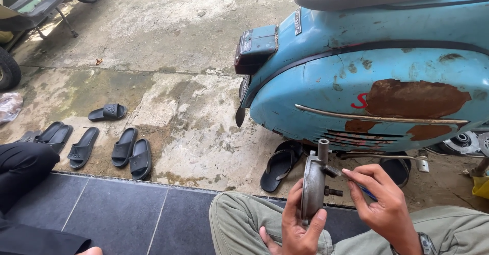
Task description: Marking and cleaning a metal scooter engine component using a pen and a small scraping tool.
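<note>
My left hand grips a round grey metal engine part by its rim, held on edge above my knee. A short tube and a threaded stud stick out of the part. My right hand is beside it on the right, fingertips pinched at a small fitting on the part, with a thin blue-handled tool partly hidden under the fingers. Right behind both hands stands an old light-blue scooter with rust patches on its side panel.
Several black sandals lie on the stained concrete at left, and a black flip-flop lies under the scooter. Another person's dark-trousered leg rests on the dark tiled step. A second scooter stands at the far left.
</note>
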